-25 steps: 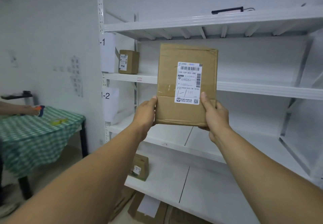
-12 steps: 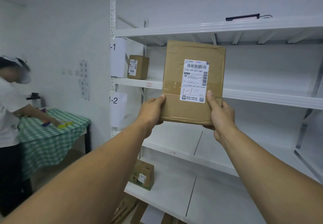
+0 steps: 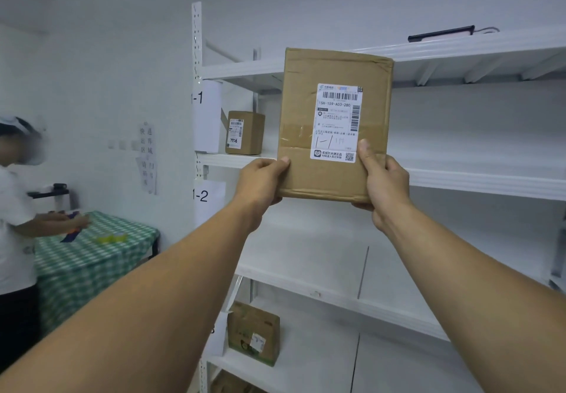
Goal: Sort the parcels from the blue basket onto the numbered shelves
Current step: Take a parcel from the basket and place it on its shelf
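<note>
Left hand [image 3: 263, 178] and right hand [image 3: 384, 178] together hold one brown cardboard parcel [image 3: 306, 110] up in the air. The left grips its lower left corner, thumb on the front and fingers curled behind. The right grips the lower right corner the same way, thumb lying along the edge of the shipping label [image 3: 337, 123].

The parcel stands upright with the label facing the camera (printed code 15H-159-A03-280, with pen strokes lower down that look like 1-1). It is in front of the white shelves [image 3: 474, 178], level with the tier tagged by the 1-1 sign [image 3: 205, 116], and it hides part of the board edges above and below that tier.

On that tier, just left of the parcel, a small brown box [image 3: 245, 132] stands near the sign. Under it hangs the 1-2 sign [image 3: 208, 205]. Lower still, a box with green print [image 3: 254, 337] sits at the shelf's left end. A black bar [image 3: 441, 33] lies on the top board.

Far left, another person [image 3: 15, 208] stands at a worktop [image 3: 92, 264] with a green checked cloth, and paper notices [image 3: 148, 156] hang on the wall between.
</note>
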